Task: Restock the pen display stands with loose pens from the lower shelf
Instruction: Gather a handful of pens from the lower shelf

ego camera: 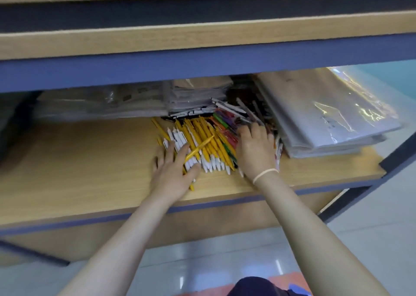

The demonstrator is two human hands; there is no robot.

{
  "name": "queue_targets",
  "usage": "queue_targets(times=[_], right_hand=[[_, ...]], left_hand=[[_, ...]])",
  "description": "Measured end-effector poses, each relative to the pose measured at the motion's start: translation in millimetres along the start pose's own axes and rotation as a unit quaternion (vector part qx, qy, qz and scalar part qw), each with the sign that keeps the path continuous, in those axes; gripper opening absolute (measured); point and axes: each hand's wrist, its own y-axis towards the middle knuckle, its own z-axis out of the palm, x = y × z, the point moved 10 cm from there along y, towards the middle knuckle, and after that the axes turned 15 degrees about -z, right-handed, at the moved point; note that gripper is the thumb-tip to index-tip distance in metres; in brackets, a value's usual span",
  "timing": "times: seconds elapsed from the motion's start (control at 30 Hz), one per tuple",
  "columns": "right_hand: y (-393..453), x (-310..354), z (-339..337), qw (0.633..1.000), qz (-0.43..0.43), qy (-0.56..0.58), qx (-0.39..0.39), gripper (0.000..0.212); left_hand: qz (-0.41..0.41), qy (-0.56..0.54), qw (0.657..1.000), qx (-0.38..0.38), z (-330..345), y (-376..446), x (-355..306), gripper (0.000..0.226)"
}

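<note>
Lower shelf: pile of loose pens at centre, lying mostly front to back, tips toward the front edge. One pen lies crosswise on top of the pile. Left hand rests on the pile's left front part; right hand on its right side. Behind the pile, a stack of wrapped packets. Flat plastic-wrapped sheets at back left. Stack of plastic folders right of the pens. Upper shelf overhangs everything.
</note>
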Motion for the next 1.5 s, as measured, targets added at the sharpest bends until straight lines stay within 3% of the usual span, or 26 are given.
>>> queue_targets(times=[0.13,0.2,0.3,0.37,0.5,0.6,0.67,0.8,0.93,1.07,1.17,1.33,1.5], right_hand=[[-7,-4,-5,1.0,0.0,-0.006,-0.01,0.023],[-10,-4,-10,1.0,-0.004,0.006,-0.019,0.026],[-11,-7,-5,0.999,0.001,0.035,0.022,0.029],[-11,-9,0,0.997,0.01,0.058,0.054,0.034],[-8,-11,-8,0.994,0.01,0.097,0.043,0.049],[-14,-12,4,0.989,-0.004,0.106,0.105,0.066],[-20,-14,15,0.983,-0.006,0.101,0.153,0.073],[-25,-13,29,0.974,-0.015,0.072,0.215,0.072],[-20,-15,33,0.973,-0.012,0.065,0.222,0.07],[-22,-17,33,0.971,-0.007,0.057,0.233,0.075],[-16,-10,28,0.973,-0.006,0.057,0.223,0.084],[-5,3,37,0.969,-0.015,0.074,0.236,0.096],[-5,5,38,0.967,-0.021,0.068,0.244,0.104]], left_hand=[[0.005,-0.089,0.996,-0.023,-6,2,3,0.052],[0.027,-0.145,0.986,-0.078,-20,-2,5,0.038],[0.032,-0.14,0.977,-0.155,-37,-5,4,0.016],[0.017,-0.144,0.976,-0.162,-45,-1,0,0.022],[-0.007,-0.19,0.968,-0.163,-56,12,-17,0.036],[-0.065,-0.121,0.982,-0.131,-41,32,-25,0.041],[-0.113,-0.112,0.983,-0.088,-26,39,-14,0.067],[-0.092,-0.14,0.984,-0.056,-7,36,-13,0.073],[-0.076,-0.171,0.981,-0.052,-8,36,-33,0.074],[-0.068,-0.292,0.953,-0.042,-22,25,-28,0.084],[-0.121,-0.316,0.938,-0.072,-37,10,-7,0.093],[-0.209,-0.313,0.927,-0.003,-36,11,-5,0.095],[-0.235,-0.319,0.918,-0.008,-31,29,-17,0.102]])
